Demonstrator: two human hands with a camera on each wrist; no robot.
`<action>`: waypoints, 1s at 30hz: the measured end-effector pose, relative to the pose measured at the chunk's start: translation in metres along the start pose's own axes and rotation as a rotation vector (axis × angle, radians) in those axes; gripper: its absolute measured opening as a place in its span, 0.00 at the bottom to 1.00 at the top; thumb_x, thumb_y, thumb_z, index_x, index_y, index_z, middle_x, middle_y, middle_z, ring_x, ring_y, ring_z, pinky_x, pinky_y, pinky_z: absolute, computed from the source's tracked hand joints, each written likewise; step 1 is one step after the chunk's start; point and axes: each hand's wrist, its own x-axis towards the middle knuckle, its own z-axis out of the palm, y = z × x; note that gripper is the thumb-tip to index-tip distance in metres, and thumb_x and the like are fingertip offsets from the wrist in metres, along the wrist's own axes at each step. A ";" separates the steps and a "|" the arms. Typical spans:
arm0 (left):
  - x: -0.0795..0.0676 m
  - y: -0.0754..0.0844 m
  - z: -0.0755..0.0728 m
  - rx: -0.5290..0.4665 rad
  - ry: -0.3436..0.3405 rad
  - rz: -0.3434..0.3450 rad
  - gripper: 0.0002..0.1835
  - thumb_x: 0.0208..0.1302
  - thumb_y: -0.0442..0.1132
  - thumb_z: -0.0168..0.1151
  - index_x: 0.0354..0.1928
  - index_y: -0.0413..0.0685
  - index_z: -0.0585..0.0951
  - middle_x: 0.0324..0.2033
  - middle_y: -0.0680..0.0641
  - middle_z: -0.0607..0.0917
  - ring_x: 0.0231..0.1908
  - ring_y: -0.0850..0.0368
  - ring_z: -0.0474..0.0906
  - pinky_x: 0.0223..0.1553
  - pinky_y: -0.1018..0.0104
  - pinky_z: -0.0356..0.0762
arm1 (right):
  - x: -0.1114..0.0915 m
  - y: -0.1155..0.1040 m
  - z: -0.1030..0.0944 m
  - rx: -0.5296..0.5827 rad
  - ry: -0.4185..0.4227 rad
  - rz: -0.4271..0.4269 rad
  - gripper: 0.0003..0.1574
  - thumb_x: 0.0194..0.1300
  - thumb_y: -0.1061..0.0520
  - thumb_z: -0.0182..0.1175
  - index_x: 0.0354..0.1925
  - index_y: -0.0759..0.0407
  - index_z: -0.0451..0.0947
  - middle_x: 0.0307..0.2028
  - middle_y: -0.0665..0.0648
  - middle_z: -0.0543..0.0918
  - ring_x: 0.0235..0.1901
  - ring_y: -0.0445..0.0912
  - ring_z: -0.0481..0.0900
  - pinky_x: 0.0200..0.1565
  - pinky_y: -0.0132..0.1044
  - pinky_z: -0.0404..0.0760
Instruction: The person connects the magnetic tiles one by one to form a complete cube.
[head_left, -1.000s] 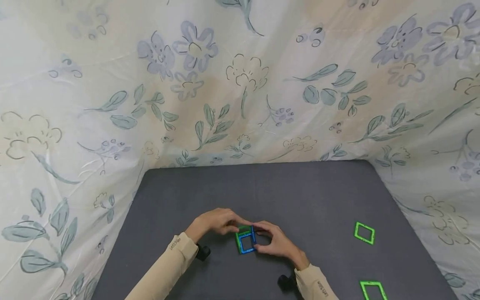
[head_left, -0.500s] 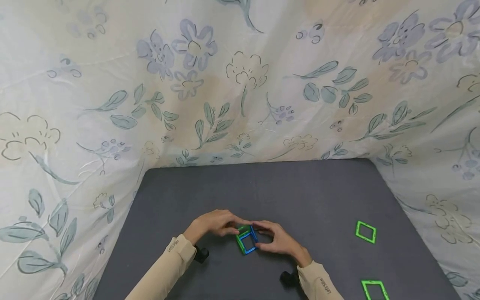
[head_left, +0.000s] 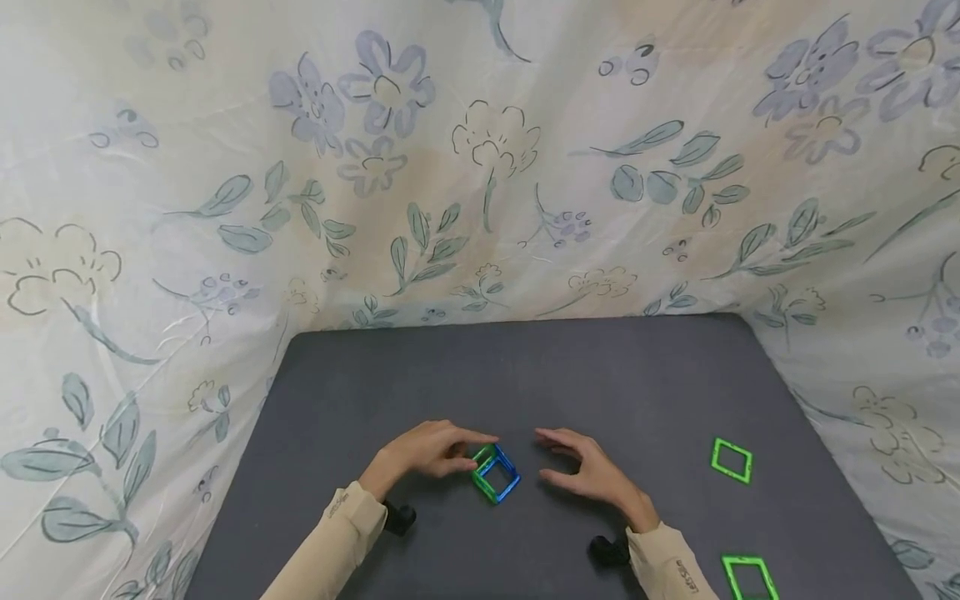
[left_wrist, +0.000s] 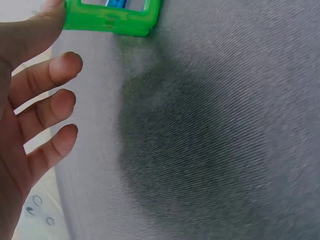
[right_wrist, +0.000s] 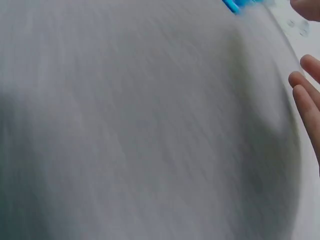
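Note:
Green and blue magnetic tiles, open square frames, are joined into a small box shape (head_left: 486,489) standing near the middle of the dark table. My left hand (head_left: 426,450) pinches it: the thumb lies against the green side and the index finger reaches along its far edge. In the left wrist view the thumb touches a green tile (left_wrist: 110,22), while the other visible fingers are loosely bent. To the right of the box shape, my right hand (head_left: 588,471) is apart from it with fingers spread and nothing held. A blue edge (right_wrist: 232,6) shows blurred in the right wrist view.
On the right of the grey table (head_left: 600,375) lie two loose green square tiles, one farther back (head_left: 715,454) and one nearer (head_left: 742,560), partly cut by the frame. A flowered cloth (head_left: 510,267) hangs behind and beside the table.
My right hand has let go of the blue tile and moved away to the right. The box shape has turned slightly; my left hand still holds it.

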 end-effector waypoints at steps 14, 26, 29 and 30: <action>-0.012 0.002 0.010 0.023 0.105 0.026 0.27 0.73 0.49 0.63 0.70 0.51 0.76 0.16 0.57 0.78 0.15 0.75 0.63 0.21 0.79 0.61 | -0.052 0.007 -0.095 -0.528 0.275 0.004 0.44 0.49 0.63 0.80 0.65 0.60 0.78 0.52 0.65 0.86 0.52 0.43 0.83 0.47 0.50 0.83; -0.016 0.004 0.026 0.146 0.244 0.009 0.27 0.70 0.53 0.65 0.67 0.54 0.78 0.16 0.61 0.75 0.16 0.75 0.61 0.22 0.78 0.61 | -0.091 0.017 -0.156 -0.648 0.289 0.186 0.54 0.44 0.55 0.83 0.67 0.69 0.73 0.56 0.77 0.80 0.53 0.72 0.75 0.52 0.69 0.68; -0.017 0.006 0.030 0.155 0.283 0.008 0.27 0.69 0.53 0.65 0.67 0.54 0.78 0.15 0.60 0.74 0.15 0.75 0.59 0.21 0.77 0.59 | -0.099 0.015 -0.165 -0.682 0.232 0.302 0.59 0.45 0.47 0.83 0.71 0.65 0.69 0.59 0.78 0.76 0.56 0.74 0.71 0.52 0.71 0.66; -0.018 0.007 0.032 0.154 0.298 0.006 0.27 0.69 0.54 0.66 0.67 0.54 0.78 0.15 0.60 0.74 0.15 0.75 0.59 0.21 0.77 0.58 | -0.100 0.015 -0.168 -0.689 0.210 0.326 0.61 0.45 0.45 0.83 0.72 0.64 0.68 0.59 0.78 0.75 0.56 0.74 0.70 0.52 0.72 0.65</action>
